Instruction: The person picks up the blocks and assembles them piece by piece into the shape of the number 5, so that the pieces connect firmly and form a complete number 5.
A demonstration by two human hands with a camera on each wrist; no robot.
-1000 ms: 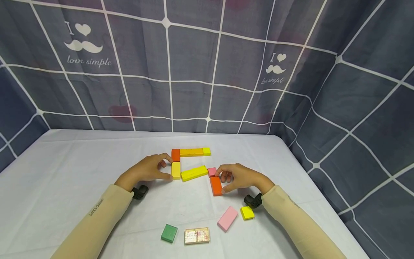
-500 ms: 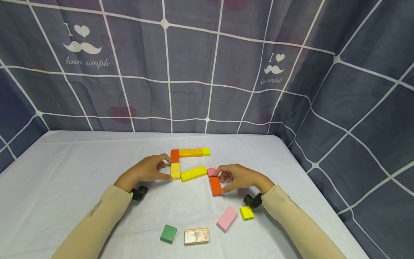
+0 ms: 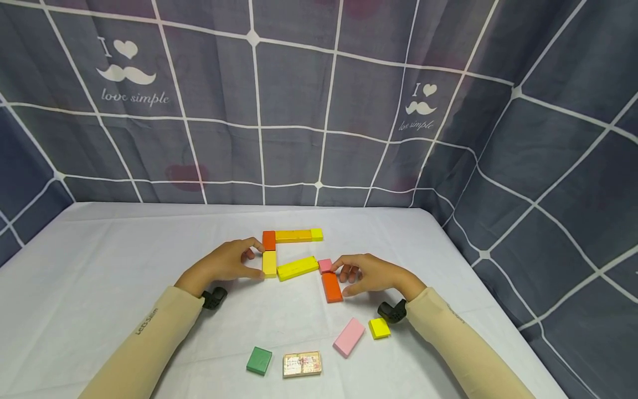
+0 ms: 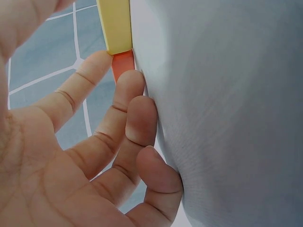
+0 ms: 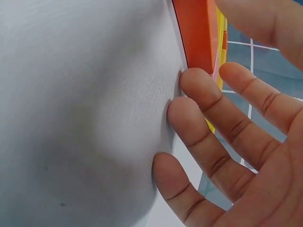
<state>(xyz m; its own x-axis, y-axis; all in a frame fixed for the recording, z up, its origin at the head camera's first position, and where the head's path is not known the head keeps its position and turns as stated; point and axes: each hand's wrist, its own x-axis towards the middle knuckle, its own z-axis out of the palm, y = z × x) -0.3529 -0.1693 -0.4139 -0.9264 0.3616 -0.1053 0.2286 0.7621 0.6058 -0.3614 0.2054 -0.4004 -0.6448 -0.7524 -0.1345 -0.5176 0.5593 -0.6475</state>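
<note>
In the head view, my left hand (image 3: 230, 260) rests beside a yellow block (image 3: 269, 265), its thumb tip at the block's near left side. Its index fingertip lies by the red block (image 3: 269, 240) that adjoins the yellow one. The left wrist view shows the fingers loosely bent, holding nothing. My right hand (image 3: 371, 273) rests with its index fingertip at a small pink block (image 3: 325, 266). Its thumb lies just right of an orange block (image 3: 332, 287), and a slight gap seems to separate them. A long yellow block (image 3: 297, 268) slants between the hands.
An amber block (image 3: 293, 236) and a small yellow block (image 3: 317, 235) extend right from the red one. Nearer on the white cloth (image 3: 189, 354) lie a green block (image 3: 259, 361), a patterned block (image 3: 302, 364), a pink slab (image 3: 349, 337) and a yellow square (image 3: 380, 328).
My right thumb has come slightly away from the orange block's side. The left hand and the blocks stay in place, while the head view shifts a little.
</note>
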